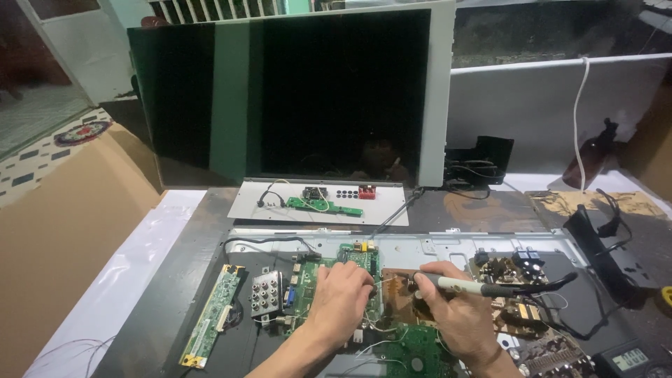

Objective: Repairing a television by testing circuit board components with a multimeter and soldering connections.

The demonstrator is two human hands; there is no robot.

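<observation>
Right hand (458, 311) is closing its grip around a soldering iron (483, 286); left hand (341, 299) is pressing curled fingers on the green circuit board (308, 290). Both are working above the dark desk (189, 252), beside a narrow green strip board (210, 315).

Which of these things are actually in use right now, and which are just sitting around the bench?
In use: soldering iron in right hand; green main board under left hand.

Lying about: long narrow board, upright screen panel, brown bottle, small meter.

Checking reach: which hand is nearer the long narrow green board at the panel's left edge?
Left. The left hand rests on the main green board, right of the narrow green board; the right hand, holding the soldering iron, is farther right.
</observation>
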